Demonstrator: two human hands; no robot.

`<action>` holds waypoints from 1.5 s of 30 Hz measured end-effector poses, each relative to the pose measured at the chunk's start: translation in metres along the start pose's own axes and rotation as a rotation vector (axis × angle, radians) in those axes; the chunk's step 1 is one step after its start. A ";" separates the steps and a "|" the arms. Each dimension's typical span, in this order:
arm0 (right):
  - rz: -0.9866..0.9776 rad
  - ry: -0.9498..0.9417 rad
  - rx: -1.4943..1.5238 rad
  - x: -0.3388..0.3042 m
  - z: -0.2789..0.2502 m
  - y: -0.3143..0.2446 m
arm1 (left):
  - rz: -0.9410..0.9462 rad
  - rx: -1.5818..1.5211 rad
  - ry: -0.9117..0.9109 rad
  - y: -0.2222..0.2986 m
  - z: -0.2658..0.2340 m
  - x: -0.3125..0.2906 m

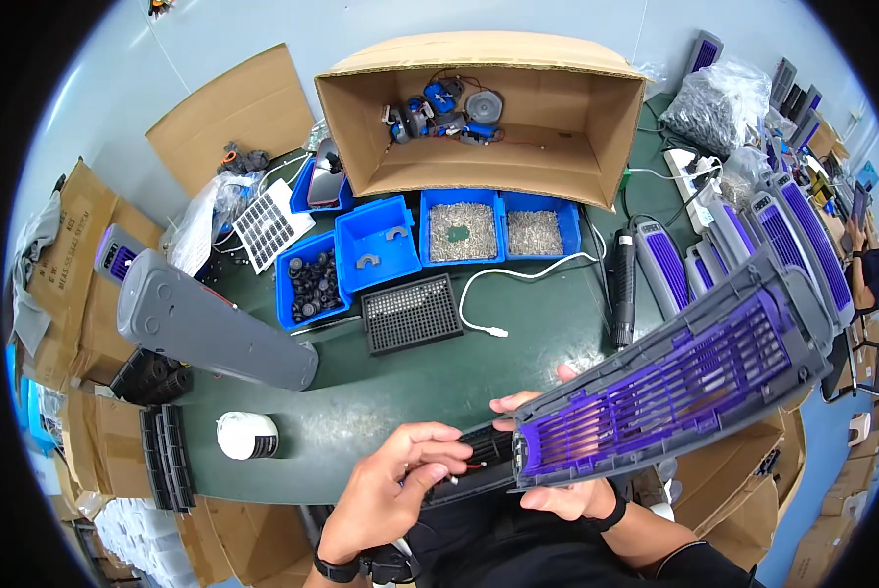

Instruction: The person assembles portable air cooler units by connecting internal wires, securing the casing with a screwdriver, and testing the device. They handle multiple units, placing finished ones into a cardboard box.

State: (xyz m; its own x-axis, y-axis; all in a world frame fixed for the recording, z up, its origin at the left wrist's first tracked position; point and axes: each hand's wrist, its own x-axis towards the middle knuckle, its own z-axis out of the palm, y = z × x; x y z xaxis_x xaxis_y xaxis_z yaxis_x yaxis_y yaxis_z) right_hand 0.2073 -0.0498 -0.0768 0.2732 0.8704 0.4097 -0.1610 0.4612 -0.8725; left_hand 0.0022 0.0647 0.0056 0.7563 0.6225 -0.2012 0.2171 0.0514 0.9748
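A long grey panel with a purple slatted grille is tilted up to the right, its inner side showing. My right hand grips its lower left end, thumb below and fingers behind. Just left of that end, my left hand is closed in a pinch. A thin red wire with a small pale connector shows at its fingertips. Beneath the panel's end lies a dark slotted part, partly covered by my hands and the panel.
A grey column-shaped housing leans at left, near a white tub. Blue bins of small parts, a black perforated tray and a cardboard box stand behind. An electric screwdriver and more purple-grilled units are at right.
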 end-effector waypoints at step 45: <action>0.024 -0.020 0.127 0.032 0.040 0.001 | -0.075 -0.573 0.447 -0.038 0.012 -0.056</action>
State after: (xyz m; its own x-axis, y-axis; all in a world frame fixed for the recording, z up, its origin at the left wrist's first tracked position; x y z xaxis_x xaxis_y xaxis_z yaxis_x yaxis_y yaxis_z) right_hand 0.1784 -0.0145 -0.0540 0.2489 0.8842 0.3953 -0.2861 0.4571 -0.8422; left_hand -0.0412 0.0190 -0.0214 0.4016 0.8542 -0.3304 -0.1912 0.4310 0.8819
